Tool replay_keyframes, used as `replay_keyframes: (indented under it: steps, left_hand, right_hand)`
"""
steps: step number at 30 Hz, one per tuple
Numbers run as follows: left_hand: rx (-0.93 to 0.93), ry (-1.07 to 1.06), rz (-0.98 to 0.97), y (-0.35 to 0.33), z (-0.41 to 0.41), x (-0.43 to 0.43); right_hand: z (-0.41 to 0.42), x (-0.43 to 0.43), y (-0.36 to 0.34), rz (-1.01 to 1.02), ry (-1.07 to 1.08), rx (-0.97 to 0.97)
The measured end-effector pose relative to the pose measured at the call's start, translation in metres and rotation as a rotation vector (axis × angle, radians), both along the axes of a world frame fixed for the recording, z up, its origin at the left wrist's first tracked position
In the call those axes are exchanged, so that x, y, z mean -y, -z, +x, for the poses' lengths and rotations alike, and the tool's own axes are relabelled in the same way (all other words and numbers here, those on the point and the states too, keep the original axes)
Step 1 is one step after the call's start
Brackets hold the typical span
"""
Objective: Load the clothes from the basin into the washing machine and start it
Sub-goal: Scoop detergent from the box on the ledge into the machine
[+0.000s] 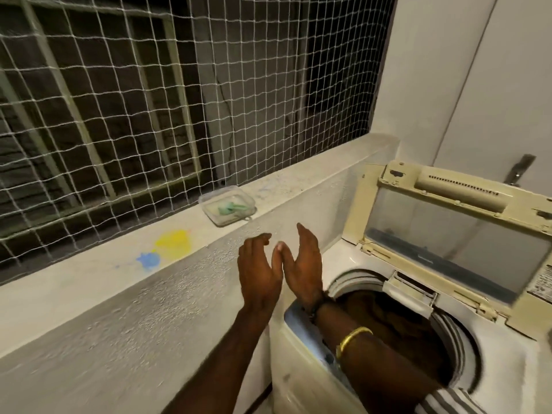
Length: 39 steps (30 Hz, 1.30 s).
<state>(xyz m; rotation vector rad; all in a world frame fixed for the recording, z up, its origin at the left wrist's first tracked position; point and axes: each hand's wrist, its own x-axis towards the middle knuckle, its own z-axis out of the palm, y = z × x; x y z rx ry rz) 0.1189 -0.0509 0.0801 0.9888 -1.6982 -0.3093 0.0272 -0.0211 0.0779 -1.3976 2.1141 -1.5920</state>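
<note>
Filling the drum of the washing machine (373, 258), dark brown clothes (388, 318) lie heaped at the lower right of the scene, with the lid (448, 234) standing raised behind the round opening. Both hands hover just left of the drum, over the machine's near-left corner and the wall beside it. The left hand (259, 270) is open, its fingers loosely curled, holding nothing. The right hand (304, 264) is open too, fingers straight and together, palm turned towards the left hand; the two thumbs seem to touch between them, and neither grip holds any cloth. A dark band and a gold bangle (352, 339) sit on the right forearm.

Beyond the hands a low, rough white parapet wall (149, 309) runs from near left to far right. On its flat top sit a clear plastic container (227, 205) with something green inside, and yellow and blue paint stains (167, 246). White netting (149, 100) over a metal grille closes the opening above.
</note>
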Motion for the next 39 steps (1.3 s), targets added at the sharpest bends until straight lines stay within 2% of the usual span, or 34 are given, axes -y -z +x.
replay_keyframes:
  steps: [6, 11, 15, 17, 23, 30, 39]
  left_hand:
    - [-0.215, -0.083, -0.041, -0.047, 0.025, 0.029]
    - [-0.311, -0.135, -0.073, -0.059, 0.042, 0.054]
    - [-0.363, -0.115, 0.259, -0.065, 0.045, 0.078]
    - [-0.355, -0.108, 0.386, -0.066, 0.044, 0.087]
    - [-0.389, -0.105, 0.489, -0.072, 0.042, 0.092]
    - [-0.441, -0.020, 0.482, -0.075, 0.031, 0.097]
    - [-0.428, 0.146, 0.542, -0.071, 0.000, 0.086]
  right_hand:
    - [0.030, 0.048, -0.048, -0.082, -0.077, 0.132]
    - [0.042, 0.075, -0.064, -0.079, -0.172, 0.198]
    - [0.046, 0.089, -0.069, -0.062, -0.207, 0.202]
    - [0.046, 0.095, -0.068, -0.054, -0.187, 0.195]
    - [0.045, 0.101, -0.063, -0.101, -0.107, 0.162]
    - [0.042, 0.103, -0.058, -0.220, -0.010, 0.205]
    - [0.021, 0.074, -0.054, -0.365, 0.216, 0.233]
